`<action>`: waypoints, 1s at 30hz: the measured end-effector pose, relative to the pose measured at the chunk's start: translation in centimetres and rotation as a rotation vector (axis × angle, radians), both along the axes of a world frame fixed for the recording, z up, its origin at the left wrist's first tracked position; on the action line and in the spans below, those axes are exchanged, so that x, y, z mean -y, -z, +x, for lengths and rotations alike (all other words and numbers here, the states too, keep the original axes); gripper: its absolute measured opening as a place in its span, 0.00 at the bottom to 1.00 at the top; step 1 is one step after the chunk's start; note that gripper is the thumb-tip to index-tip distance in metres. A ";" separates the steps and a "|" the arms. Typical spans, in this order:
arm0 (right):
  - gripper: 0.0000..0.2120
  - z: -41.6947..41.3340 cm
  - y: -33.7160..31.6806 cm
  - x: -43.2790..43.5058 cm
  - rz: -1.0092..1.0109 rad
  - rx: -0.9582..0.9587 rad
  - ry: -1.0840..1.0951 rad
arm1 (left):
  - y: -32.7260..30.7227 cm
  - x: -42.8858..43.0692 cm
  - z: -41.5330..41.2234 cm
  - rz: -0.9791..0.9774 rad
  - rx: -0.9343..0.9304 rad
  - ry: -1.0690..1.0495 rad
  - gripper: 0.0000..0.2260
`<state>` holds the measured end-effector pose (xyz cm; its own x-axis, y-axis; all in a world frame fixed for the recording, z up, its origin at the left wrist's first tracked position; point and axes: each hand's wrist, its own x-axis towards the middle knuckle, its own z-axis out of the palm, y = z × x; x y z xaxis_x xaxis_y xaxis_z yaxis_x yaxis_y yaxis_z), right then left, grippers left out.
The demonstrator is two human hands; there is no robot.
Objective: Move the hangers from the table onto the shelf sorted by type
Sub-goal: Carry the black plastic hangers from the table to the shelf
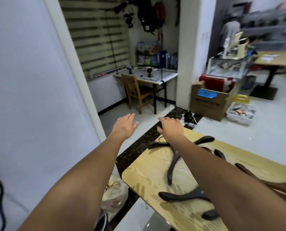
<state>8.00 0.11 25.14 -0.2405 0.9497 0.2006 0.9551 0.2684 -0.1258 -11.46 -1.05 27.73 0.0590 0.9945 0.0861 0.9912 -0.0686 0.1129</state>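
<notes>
As both arms stretch forward, box (210, 104): far beyond the right hand (171, 129), red boards (212, 82) standing inside.
Left hand (124, 125): fingers straight, empty, over floor (147, 120).
Right hand: relaxed, empty, above table (147, 174) edge.
Hangers (173, 164): dark, on table beneath right forearm.

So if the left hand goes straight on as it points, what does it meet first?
Likely the wooden chair, though depth is unclear; the left hand hovers over floor with nothing nearer in line.

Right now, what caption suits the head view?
Left hand and right hand stretch forward, empty; dark hangers lie on the wooden table.
</notes>
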 end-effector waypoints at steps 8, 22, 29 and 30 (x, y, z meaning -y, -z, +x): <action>0.21 4.7 2.8 -0.5 -0.046 0.012 0.165 | 3.9 -3.0 4.8 -0.050 0.011 0.117 0.24; 0.21 10.2 7.2 -5.1 -0.101 0.047 0.254 | 8.9 -8.6 10.1 -0.124 0.030 0.173 0.24; 0.20 11.5 9.1 -8.4 -0.143 0.036 0.222 | 11.4 -11.1 11.3 -0.188 0.012 0.150 0.24; 0.20 11.8 9.5 -8.6 -0.156 0.039 0.219 | 11.7 -11.5 11.5 -0.192 0.009 0.149 0.24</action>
<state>19.81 8.76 15.60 -0.0302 0.9986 0.0423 0.9932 0.0347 -0.1110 0.02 10.42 16.01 0.2061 0.9732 -0.1024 0.9708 -0.1902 0.1463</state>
